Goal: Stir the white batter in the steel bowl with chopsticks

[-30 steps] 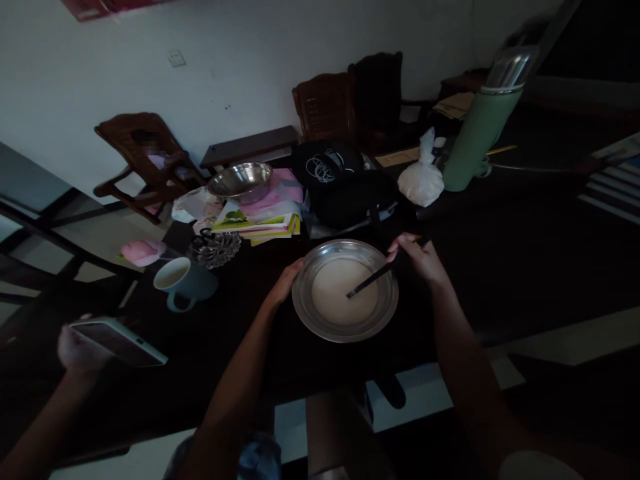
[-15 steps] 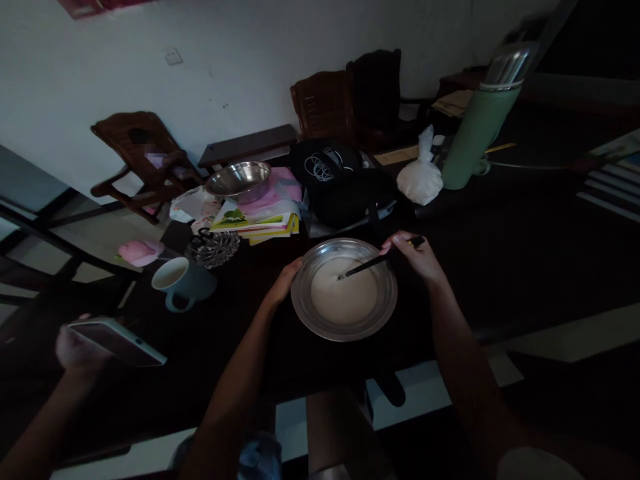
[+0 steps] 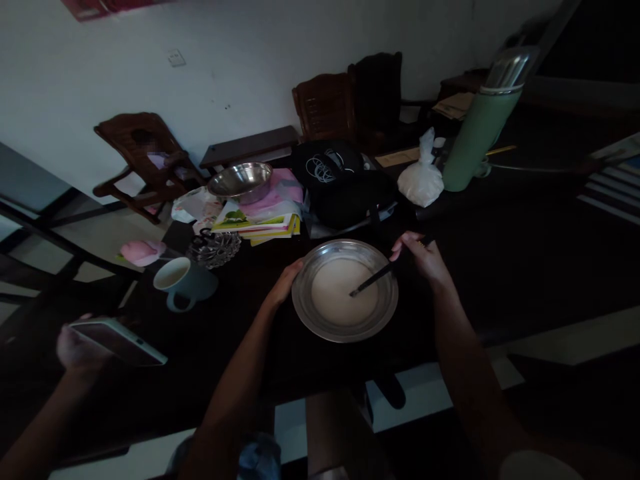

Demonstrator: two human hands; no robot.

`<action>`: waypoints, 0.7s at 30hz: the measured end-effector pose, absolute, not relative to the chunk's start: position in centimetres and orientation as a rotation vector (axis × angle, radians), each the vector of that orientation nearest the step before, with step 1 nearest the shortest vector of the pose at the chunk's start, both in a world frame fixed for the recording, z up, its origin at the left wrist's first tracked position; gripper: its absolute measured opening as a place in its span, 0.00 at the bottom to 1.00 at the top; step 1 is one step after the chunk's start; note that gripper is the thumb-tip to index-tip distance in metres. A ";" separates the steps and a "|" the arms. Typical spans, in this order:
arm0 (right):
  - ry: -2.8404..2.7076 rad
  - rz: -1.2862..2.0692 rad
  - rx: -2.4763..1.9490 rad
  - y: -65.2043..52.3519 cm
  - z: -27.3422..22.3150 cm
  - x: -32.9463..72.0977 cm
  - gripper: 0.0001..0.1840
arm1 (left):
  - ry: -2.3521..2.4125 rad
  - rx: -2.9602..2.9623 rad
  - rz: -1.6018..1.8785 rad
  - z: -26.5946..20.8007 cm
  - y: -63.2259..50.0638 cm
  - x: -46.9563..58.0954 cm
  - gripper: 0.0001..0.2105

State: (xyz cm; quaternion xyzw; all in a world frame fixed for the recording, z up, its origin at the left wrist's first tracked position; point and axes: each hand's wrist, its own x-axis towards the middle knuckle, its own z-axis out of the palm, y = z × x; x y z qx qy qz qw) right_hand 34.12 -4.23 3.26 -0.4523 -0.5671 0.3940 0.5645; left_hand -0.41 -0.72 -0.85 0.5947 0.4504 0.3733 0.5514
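A wide metal bowl (image 3: 345,333) stands on the dark table in front of me, holding a pale, milky batter (image 3: 335,300). My left hand (image 3: 286,283) grips the bowl's left rim, its thumb side against the metal. Over the right rim, my right hand (image 3: 419,255) is closed around black chopsticks (image 3: 375,277). They slant down to the left, and their pale tips touch the batter near the middle. The fingers partly cover their upper end.
Left of the bowl are a blue mug (image 3: 193,283) and another person's hand (image 3: 80,347) with a phone (image 3: 120,340). Behind lie books (image 3: 273,230), a second metal bowl (image 3: 240,180) and a black bag (image 3: 345,193). A tied white bag (image 3: 421,180) and green thermos (image 3: 477,140) stand right.
The chopstick tips have moved through the batter, toward me and slightly right. My right hand has shifted a little right. My left hand stays on the rim.
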 end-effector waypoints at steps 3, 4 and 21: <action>-1.425 1.013 -1.022 -4.3 3.4 33.9 0.26 | 1.062 1.407 0.887 -0.8 -0.8 -0.4 0.34; -1.440 0.996 -1.023 -4.3 3.5 33.8 0.25 | 1.059 1.406 0.887 -0.8 -0.8 -0.4 0.34; -1.317 0.902 -1.068 -4.1 3.3 34.1 0.26 | 1.075 1.401 0.868 -0.7 -0.8 -0.4 0.36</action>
